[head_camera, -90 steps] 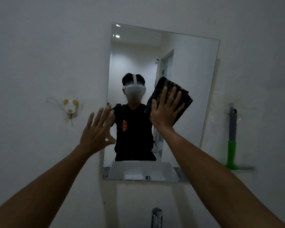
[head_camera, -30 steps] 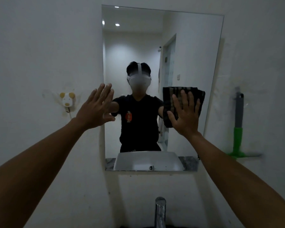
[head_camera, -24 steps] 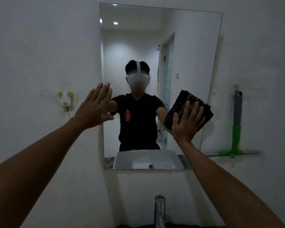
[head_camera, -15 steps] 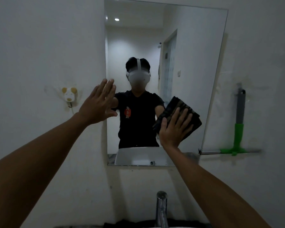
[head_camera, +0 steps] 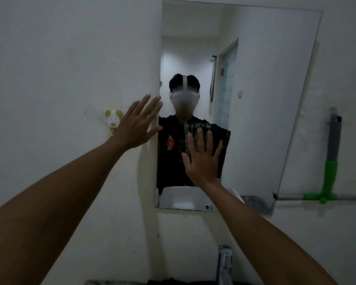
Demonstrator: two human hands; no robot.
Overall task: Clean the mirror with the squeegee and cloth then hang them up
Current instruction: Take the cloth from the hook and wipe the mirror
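Mirror [head_camera: 261,99] cleaning is at the cloth stage: a dark folded cloth [head_camera: 220,138] is pinned flat against the lower left part of the glass, a little above the bottom edge and nearer the left edge than the right. Doing this step well, to my mind, means keeping the whole palm behind the cloth so the pressure is even, working in overlapping passes toward the untouched upper and right areas, and running the cloth right into the bottom corners, where water is likely to collect. The right hand [head_camera: 202,161] lies directly on top of the cloth, palm down, fingers spread and pointing up; the cloth shows above the fingertips and along the hand's right side, so the hand covers its lower left portion. The left hand [head_camera: 137,124] is open as well, fingers extended and slightly fanned, braced on the wall [head_camera: 60,68] at the mirror's left edge with the fingertips reaching over that edge; it holds nothing. On the wall to the right of the mirror, level with its bottom right corner, the squeegee [head_camera: 331,161] with a green and grey handle appears to hang already, its blade horizontal. A small animal-shaped hook [head_camera: 113,118] sits on the wall just left of the left hand, probably the cloth's place.
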